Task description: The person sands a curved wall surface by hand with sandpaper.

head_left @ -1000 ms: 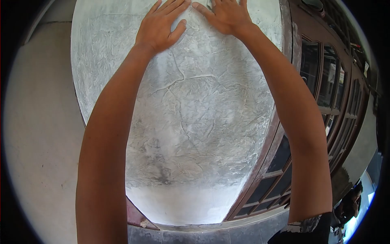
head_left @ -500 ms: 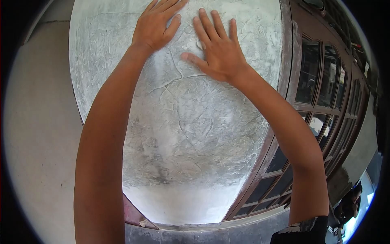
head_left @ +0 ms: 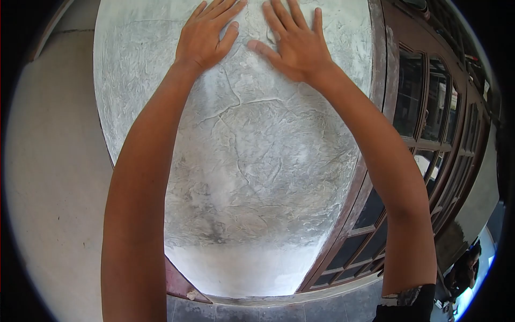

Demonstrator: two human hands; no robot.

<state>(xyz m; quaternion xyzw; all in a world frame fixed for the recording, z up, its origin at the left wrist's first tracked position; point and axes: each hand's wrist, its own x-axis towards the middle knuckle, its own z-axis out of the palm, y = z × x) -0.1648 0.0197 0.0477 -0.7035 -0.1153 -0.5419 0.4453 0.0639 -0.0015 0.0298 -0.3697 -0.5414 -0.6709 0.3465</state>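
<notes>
Both arms reach up in front of me against a grey-white wall covering (head_left: 257,155), a wrinkled sheet or coating with raised creases and a crack-like pattern. Flat on its upper part lies my left hand (head_left: 206,37), its fingertips running up to the top edge of the picture. My right hand (head_left: 298,45) rests to the right of it, fingers spread and thumb pointing left. Neither hand holds anything. Below the textured area the wall shows a smoother white band (head_left: 241,271).
On the right stands a brown wooden frame with glass panes (head_left: 410,91). A plain beige wall (head_left: 53,161) borders the left. Grey floor tiles (head_left: 236,312) run along the bottom, beside a reddish panel (head_left: 182,282). Another person (head_left: 462,273) is at the far lower right.
My right hand has slid upward and slightly right over the surface. My left hand stays in nearly the same place.
</notes>
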